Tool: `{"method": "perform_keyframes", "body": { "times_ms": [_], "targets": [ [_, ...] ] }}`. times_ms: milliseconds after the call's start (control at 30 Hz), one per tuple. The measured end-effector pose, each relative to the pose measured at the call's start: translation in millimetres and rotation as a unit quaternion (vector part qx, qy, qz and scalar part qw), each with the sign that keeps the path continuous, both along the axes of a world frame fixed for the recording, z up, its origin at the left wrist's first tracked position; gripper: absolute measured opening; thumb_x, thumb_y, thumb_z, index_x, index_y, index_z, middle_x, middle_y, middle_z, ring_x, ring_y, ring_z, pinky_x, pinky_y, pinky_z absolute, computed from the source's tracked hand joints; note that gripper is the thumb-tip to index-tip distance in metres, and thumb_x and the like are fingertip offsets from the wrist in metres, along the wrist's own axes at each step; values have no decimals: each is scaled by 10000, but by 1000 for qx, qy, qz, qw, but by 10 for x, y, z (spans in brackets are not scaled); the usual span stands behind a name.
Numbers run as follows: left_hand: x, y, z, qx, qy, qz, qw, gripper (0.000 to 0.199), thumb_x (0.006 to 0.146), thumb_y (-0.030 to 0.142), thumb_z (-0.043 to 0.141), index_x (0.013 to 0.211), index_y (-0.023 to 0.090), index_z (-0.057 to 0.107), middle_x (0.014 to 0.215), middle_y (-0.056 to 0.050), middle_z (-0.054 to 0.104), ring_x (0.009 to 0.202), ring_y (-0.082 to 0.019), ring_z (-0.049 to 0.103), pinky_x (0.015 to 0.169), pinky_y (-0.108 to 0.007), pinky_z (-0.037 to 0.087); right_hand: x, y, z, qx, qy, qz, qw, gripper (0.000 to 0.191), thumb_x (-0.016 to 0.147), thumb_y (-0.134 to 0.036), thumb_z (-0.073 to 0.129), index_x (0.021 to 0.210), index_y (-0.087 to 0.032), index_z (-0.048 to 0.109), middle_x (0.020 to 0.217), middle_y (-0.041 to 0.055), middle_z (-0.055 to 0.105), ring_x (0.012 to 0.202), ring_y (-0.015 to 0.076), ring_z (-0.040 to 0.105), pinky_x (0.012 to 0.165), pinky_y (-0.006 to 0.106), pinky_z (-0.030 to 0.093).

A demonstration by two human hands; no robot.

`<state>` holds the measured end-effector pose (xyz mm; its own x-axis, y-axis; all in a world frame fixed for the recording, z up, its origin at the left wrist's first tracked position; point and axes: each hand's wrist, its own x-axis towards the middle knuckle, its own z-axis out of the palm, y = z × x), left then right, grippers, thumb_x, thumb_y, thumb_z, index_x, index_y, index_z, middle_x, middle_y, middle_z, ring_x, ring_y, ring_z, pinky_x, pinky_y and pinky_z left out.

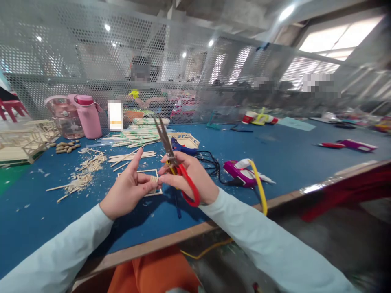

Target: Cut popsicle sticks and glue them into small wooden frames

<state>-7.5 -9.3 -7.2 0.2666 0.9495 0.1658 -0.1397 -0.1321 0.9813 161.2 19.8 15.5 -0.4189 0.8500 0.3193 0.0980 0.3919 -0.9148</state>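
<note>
Between the thumb and fingers of my left hand [130, 189] is a small bundle of short wooden stick pieces [154, 179]. The fingertips of my right hand [195, 175] meet the bundle from the other side. Scissors with red handles [191, 189] hang on my right hand, their blades [165, 136] pointing up and away from the bundle. Below my hands a rectangular frame of thin sticks [157, 192] lies on the blue table [137, 228], partly covered by my fingers. A dark blue pen-like tool [178, 207] lies close to the scissors.
Stick scraps [88, 165] and longer sticks [134, 156] lie ahead and left. A pink bottle [88, 118] stands behind them, near stick models [21, 144]. A blue glue gun [183, 146] with a black cord and a purple glue gun [241, 173] lie right. Mesh [183, 77] borders the back.
</note>
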Motion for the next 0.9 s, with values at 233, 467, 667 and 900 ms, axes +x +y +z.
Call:
{"method": "perform_keyframes", "body": {
  "times_ms": [233, 467, 667, 900],
  "targets": [
    [-10, 36, -80, 18, 5, -29, 999, 964, 759, 235, 616, 1402, 200, -102, 676, 11, 652, 664, -95, 595, 630, -191, 417, -179, -4, -81, 84, -22, -19, 996, 317, 629, -188, 670, 929, -170, 571, 714, 5, 634, 646, 131, 620, 645, 255, 511],
    [8, 36, -75, 12, -4, -16, 1000, 965, 758, 204, 614, 1401, 192, -106, 670, 13, 648, 714, -117, 623, 656, -209, 442, -180, 7, -66, 100, -40, -12, 994, 300, 646, -199, 660, 930, -169, 567, 710, 4, 625, 633, 123, 609, 638, 248, 507],
    [30, 12, -40, -12, -51, 6, 999, 1069, 693, 168, 671, 1387, 302, -131, 1022, -85, 653, 886, -162, 638, 713, -247, 496, -169, 21, 0, 24, -9, 18, 1000, 300, 623, -169, 658, 896, -165, 533, 676, -13, 598, 610, 121, 607, 618, 262, 516],
    [8, 24, -19, -51, -56, 3, 997, 1107, 658, 139, 702, 1381, 358, -107, 1143, -104, 604, 774, -145, 659, 732, -309, 512, -156, 109, 35, -58, 2, 85, 995, 335, 592, -166, 664, 873, -160, 483, 619, -45, 583, 503, 99, 580, 525, 239, 505]
  ]
}}
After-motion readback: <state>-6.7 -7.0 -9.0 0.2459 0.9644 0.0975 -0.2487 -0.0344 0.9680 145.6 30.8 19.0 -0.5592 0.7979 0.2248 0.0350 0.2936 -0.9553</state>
